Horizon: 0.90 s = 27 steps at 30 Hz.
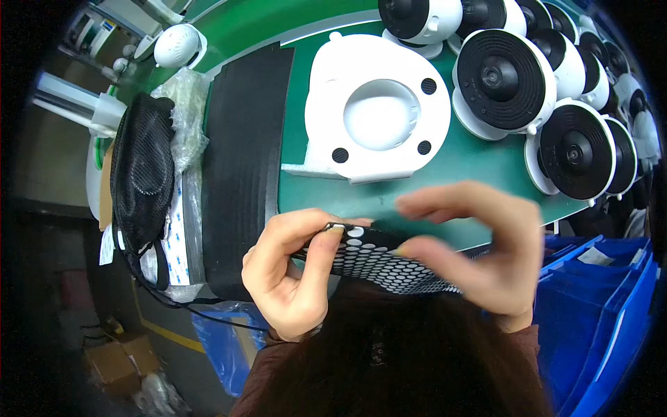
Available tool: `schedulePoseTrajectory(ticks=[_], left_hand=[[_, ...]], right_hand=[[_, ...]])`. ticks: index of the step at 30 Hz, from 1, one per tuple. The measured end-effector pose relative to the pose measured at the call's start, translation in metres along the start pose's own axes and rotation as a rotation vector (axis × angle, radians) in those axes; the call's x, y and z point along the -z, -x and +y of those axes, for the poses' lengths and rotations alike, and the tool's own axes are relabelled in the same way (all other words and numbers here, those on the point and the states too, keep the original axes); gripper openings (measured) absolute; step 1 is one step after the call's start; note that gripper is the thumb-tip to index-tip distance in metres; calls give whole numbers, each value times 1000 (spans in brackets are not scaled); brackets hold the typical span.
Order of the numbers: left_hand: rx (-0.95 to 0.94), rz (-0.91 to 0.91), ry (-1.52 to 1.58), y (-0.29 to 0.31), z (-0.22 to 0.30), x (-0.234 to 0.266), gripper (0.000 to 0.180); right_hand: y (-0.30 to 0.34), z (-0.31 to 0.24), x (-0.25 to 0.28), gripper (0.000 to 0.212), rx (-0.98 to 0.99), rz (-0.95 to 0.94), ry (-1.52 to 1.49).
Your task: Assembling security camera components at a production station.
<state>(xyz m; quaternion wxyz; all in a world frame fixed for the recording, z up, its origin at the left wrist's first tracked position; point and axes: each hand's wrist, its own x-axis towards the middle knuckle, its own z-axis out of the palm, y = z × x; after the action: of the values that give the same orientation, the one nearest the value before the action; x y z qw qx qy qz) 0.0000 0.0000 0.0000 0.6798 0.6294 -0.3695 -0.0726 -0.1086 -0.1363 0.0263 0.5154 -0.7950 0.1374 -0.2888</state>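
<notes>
My left hand (295,267) pinches the corner of a thin black sheet (389,267) covered with rows of white round dots, between thumb and fingers. My right hand (479,243) is over the sheet's other side, blurred by motion, with thumb and forefinger apart. Its thumb overlaps the sheet's upper edge; no object shows between the fingers. Beyond both hands, a white rounded plastic base (323,104) with a round hollow rests on the green table. Three small round black textured pads (429,86) sit on its face.
Several white, black-faced round camera-like units (500,80) crowd the right back. A long black mat (243,139) lies left of the base. Beside it are a black mesh pouch (144,167) and clear plastic wrap (186,115). Blue bins (590,313) stand right; cardboard boxes (114,365) lie on the floor.
</notes>
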Motion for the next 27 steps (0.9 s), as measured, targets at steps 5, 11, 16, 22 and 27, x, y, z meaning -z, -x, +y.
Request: schedulePoseTrajectory(ticks=[5, 11, 16, 22, 27], left_hand=[[26, -51, -41, 1, 8, 3, 14], [63, -45, -65, 2, 5, 1, 17], [-2, -5, -59, 1, 5, -6, 15], [-37, 12, -98, 3, 4, -7, 15], [-34, 55, -110, 2, 3, -12, 12]], right_hand=[[8, 12, -13, 13, 70, -27, 26], [16, 15, -25, 17, 187, 103, 99], [16, 13, -25, 17, 295, 199, 161], [18, 12, -25, 17, 269, 200, 174], [18, 14, -28, 18, 352, 268, 302]])
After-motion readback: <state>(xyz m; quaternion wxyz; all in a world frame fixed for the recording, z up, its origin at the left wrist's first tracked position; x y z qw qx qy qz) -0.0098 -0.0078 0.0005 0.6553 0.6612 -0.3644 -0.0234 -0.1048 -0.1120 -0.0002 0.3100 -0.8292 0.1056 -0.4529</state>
